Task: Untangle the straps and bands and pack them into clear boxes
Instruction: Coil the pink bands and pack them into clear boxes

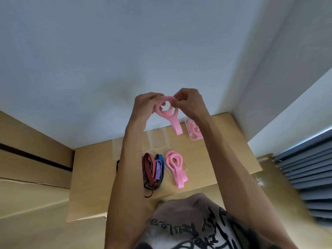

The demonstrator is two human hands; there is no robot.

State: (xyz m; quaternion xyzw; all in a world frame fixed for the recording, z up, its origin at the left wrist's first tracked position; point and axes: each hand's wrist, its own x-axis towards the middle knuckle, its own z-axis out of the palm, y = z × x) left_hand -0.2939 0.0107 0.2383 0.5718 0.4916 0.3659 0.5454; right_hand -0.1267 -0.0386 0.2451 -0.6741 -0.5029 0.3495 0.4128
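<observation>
Both hands are raised above the table (224, 159), and between them hangs a pink band (168, 114). The left hand (145, 105) has its fingers curled around the left side of the coil. The right hand (188, 103) pinches the top of the coil with fingertips pressed together on it. The tail of the band hangs down toward the far part of the table.

I think the step in hand is to roll this band into a tight coil, so that it fits a box. To do it well, the left hand should keep the coil flat and firm while the right hand feeds the loose tail around it, one turn at a time. The band looks soft and springy, so it can open again if the grip gets loose. It is better not to let go before the coil is inside a box.

At the far right stands a clear box (190, 136) that already holds pink bands. An empty clear box (158, 139) stands to its left. Nearer lies another pink band (177, 168), partly coiled, and left of it a bundle of red, blue and purple straps (152, 169), not yet separated.
</observation>
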